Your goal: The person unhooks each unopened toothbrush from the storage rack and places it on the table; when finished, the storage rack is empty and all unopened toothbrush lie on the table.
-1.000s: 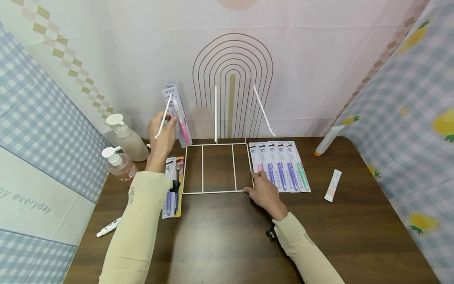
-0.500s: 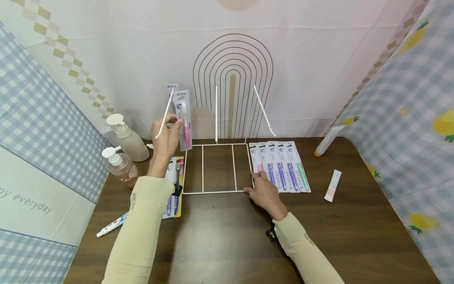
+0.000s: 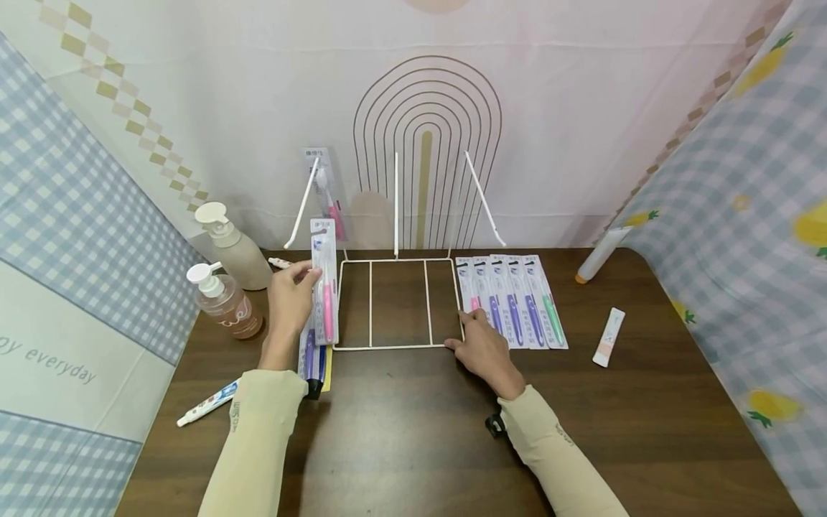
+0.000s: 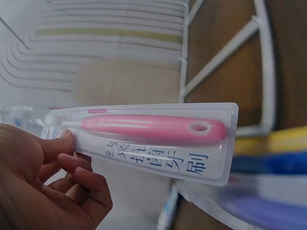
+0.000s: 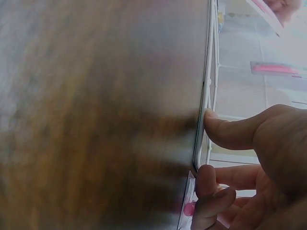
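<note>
Centrally, on the dark brown wooden table (image 3: 413, 431), stands a white wire rack (image 3: 397, 305) with a flat gridded base and three upright prongs at its far edge. One packaged pink toothbrush (image 3: 331, 197) hangs on the left prong, up against the backdrop.

Right of the rack base: a row of five blister-packed toothbrushes (image 3: 513, 301) lying side by side, touching the rack's right edge. Far left: a beige pump bottle (image 3: 232, 248) and, nearer, a clear pinkish pump bottle (image 3: 222, 301). Just left of the rack base lies a stack of flat toothbrush packs (image 3: 314, 359), purple and blue handles visible.

The left hand (image 3: 288, 301) pinches a pink toothbrush in a clear blister pack (image 4: 148, 139) between thumb and curled fingertips at the head end; the pack sits just left of the rack base, above the stack, long axis running near to far.

The right hand (image 3: 483, 350) rests at the rack's near right corner; the thumb (image 5: 230, 132) presses the white wire, the other fingers are curled loosely beside it.

Small items: a white tube (image 3: 607, 337) right, a white tube (image 3: 208, 403) near left.
</note>
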Available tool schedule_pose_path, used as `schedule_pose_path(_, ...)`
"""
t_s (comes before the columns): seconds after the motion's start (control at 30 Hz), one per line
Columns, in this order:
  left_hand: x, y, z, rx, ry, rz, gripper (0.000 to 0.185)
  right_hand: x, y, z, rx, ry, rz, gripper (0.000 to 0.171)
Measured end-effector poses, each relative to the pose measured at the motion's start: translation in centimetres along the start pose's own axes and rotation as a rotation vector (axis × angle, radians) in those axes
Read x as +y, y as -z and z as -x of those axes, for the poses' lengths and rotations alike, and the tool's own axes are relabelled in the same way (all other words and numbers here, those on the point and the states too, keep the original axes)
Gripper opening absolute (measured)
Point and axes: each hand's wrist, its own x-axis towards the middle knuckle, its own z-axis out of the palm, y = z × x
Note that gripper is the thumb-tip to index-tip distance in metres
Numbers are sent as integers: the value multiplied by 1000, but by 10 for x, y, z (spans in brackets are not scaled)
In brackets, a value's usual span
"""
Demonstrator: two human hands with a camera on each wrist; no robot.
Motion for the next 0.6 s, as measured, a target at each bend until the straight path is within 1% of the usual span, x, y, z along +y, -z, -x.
schedule_pose_path(0.07, -13, 3, 2, -2, 23, -4, 34, -2, 2, 1, -4, -6, -17, 82)
schedule_pose_path(0.23, -61, 7, -3, 21, 67, 29, 31, -3, 4, 2, -7, 4, -13, 83)
schedule_pose_path(0.3, -83, 7, -6, 31, 82, 41, 30, -4, 6, 2, -12, 8, -7, 83)
schedule_pose_path(0.37, -97, 8, -5, 32, 95, 25, 31, -2, 4, 2, -2, 14, -11, 84)
schedule_pose_path(0.47, -116, 8, -7, 37, 123, -11, 30, -7, 8, 4, -6, 13, -11, 82)
schedule_pose_path(0.53, -121, 10, -5, 38, 137, -33, 32, -7, 8, 4, 4, 20, -7, 81)
schedule_pose_path(0.6, -126, 11, -4, 42, 142, -52, 32, -16, 15, 8, -10, 8, -3, 79)
